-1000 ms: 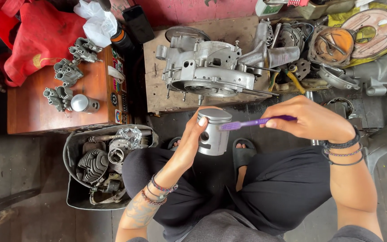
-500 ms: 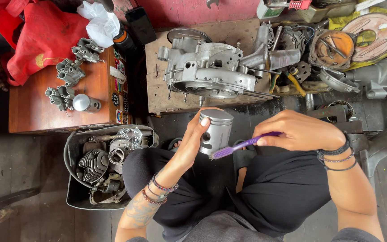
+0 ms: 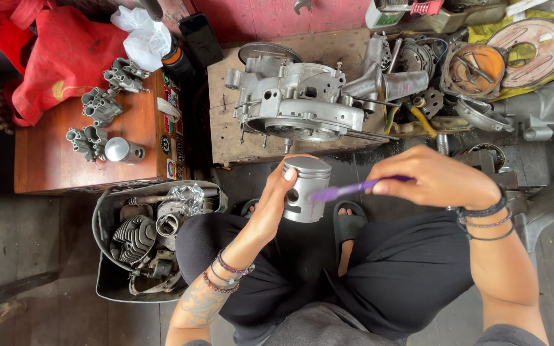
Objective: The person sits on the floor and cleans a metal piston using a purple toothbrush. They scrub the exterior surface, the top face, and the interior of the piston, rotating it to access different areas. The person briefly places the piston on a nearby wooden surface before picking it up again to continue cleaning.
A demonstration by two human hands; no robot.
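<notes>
- Your left hand (image 3: 276,204) grips the piston (image 3: 307,189) upright, skirt exposed for brushing.
- Your right hand (image 3: 437,179) pinches the purple toothbrush (image 3: 347,189) (bristles touching the piston).

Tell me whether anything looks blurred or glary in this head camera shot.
Head view: purple plastic toothbrush is slightly motion-blurred at its head; round silver metal piston held by left hand is sharp, with soft sheen on its crown; lighting even, shadows soft.
</notes>
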